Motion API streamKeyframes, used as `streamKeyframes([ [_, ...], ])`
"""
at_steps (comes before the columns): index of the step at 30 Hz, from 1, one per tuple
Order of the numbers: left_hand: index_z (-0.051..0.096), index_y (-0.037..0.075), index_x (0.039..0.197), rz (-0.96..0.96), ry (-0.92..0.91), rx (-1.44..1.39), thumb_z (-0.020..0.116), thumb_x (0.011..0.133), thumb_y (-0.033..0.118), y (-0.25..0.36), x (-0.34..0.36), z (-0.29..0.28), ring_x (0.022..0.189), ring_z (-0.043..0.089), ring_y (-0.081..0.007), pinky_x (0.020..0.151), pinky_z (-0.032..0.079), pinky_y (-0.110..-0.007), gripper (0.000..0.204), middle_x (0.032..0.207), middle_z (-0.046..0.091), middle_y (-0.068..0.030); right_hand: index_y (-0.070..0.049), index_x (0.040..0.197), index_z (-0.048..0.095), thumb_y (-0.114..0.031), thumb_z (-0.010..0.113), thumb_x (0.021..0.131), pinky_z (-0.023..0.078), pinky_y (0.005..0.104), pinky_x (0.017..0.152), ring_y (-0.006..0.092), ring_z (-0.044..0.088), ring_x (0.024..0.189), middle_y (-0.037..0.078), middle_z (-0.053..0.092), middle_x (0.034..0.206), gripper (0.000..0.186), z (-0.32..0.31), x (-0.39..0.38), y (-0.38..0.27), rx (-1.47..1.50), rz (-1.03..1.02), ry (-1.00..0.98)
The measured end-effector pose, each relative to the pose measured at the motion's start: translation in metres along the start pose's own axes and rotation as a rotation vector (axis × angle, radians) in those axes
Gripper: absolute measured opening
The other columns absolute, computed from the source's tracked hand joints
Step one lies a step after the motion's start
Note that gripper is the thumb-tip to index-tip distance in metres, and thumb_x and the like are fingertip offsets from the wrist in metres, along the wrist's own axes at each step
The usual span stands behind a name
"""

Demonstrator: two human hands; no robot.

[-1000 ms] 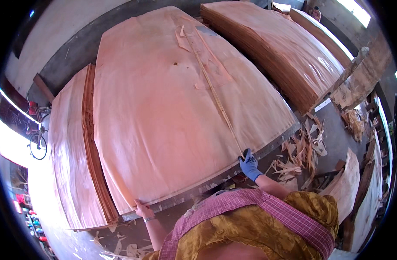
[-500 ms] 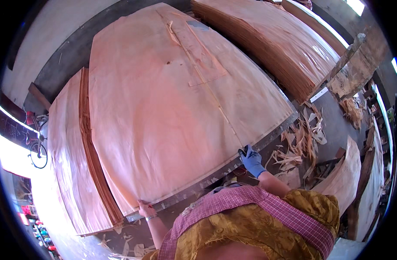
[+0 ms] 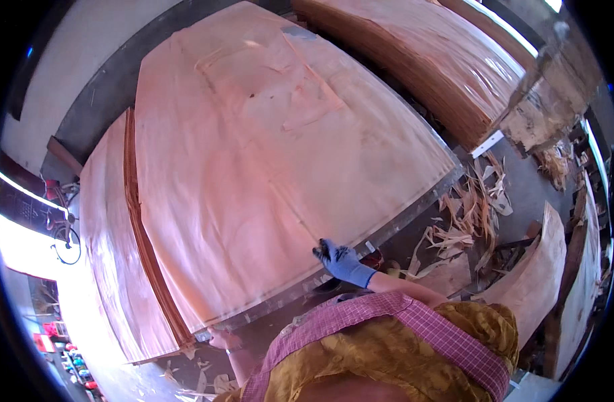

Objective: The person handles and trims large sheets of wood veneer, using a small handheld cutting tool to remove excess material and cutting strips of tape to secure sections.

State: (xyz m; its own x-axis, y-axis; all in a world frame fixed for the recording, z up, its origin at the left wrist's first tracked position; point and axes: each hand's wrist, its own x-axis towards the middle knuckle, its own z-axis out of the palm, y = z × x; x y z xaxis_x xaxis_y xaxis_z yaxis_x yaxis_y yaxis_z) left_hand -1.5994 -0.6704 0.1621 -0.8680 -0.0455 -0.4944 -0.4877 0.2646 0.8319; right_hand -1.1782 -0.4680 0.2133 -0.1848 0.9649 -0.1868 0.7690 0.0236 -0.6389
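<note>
A broad, pinkish wood veneer sheet (image 3: 220, 167) covers the large work surface in front of me. My right hand (image 3: 345, 262), in a blue glove with dark fingertips, is closed on the sheet's near edge, where a long seam (image 3: 290, 204) ends. Its fingers pinch the veneer there. My bare left hand (image 3: 223, 339) is at the near left corner of the sheet, against the edge; its fingers are too blurred to read. A rectangular patch outline (image 3: 313, 100) and small dark knots (image 3: 252, 95) show on the veneer's far half.
A veneer stack (image 3: 112, 248) stands close on the left, and another tall stack (image 3: 421, 60) lies at far right. Torn veneer scraps (image 3: 464, 218) litter the floor to the right, near a curved loose sheet (image 3: 528, 261). A bicycle (image 3: 65, 234) stands far left.
My right hand has moved left along the near edge, and the veneer's seam has shifted left with it. The far part now looks rumpled. My left hand has dropped slightly toward me.
</note>
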Motion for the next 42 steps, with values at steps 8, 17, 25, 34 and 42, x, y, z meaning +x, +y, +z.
streamKeyframes([
  [8,0.057,-0.003,0.117,1.176,-0.993,0.179,0.049,0.092,0.004,0.001,-0.340,0.215,0.091,0.059,-0.0173,0.080,0.047,-0.027,0.027,0.105,0.062,-0.0102,-0.009,0.104,0.061,-0.033,0.057,0.092,0.050,0.0470,0.077,0.0361,0.062,0.095,0.017,0.063,0.104,0.027,-0.108,-0.032,0.151,0.219,-0.289,0.054],
  [17,0.062,-0.001,0.101,1.112,-1.374,-0.397,0.044,0.103,0.016,0.025,-0.777,0.277,0.058,0.043,-0.0065,0.055,0.039,-0.024,0.025,0.067,0.053,-0.0013,-0.002,0.106,0.064,-0.012,0.055,0.095,0.051,0.0321,0.064,0.0168,0.064,0.074,0.006,0.069,0.084,0.018,-0.358,0.021,0.289,0.454,-0.420,0.594],
  [25,0.065,0.002,0.107,1.063,-1.393,-0.030,0.037,0.105,0.032,-0.061,-0.777,0.224,0.064,0.051,-0.0058,0.061,0.044,-0.024,0.042,0.067,0.057,-0.0009,-0.001,0.108,0.064,-0.024,0.058,0.097,0.043,0.0219,0.051,0.0086,0.063,0.073,0.003,0.068,0.086,0.026,-0.591,-0.040,0.069,0.919,-0.856,0.097],
  [34,0.063,0.003,0.115,0.530,-1.764,0.107,0.038,0.104,0.039,-0.168,-0.729,0.214,0.086,0.060,-0.0097,0.083,0.048,-0.027,0.045,0.090,0.066,-0.0026,-0.008,0.113,0.059,-0.043,0.062,0.092,0.034,0.0181,0.041,0.0091,0.067,0.071,0.003,0.067,0.099,0.041,-0.610,-0.046,0.034,0.756,-0.695,-0.089],
  [42,0.054,0.004,0.130,-0.062,-1.938,0.422,0.033,0.106,0.032,-0.214,-0.701,0.202,0.101,0.062,-0.0180,0.090,0.050,-0.033,0.042,0.114,0.063,-0.0108,-0.005,0.112,0.061,-0.035,0.059,0.095,0.038,0.0166,0.044,0.0098,0.068,0.074,0.006,0.067,0.096,0.035,-0.572,-0.044,0.068,0.909,-0.698,-0.560],
])
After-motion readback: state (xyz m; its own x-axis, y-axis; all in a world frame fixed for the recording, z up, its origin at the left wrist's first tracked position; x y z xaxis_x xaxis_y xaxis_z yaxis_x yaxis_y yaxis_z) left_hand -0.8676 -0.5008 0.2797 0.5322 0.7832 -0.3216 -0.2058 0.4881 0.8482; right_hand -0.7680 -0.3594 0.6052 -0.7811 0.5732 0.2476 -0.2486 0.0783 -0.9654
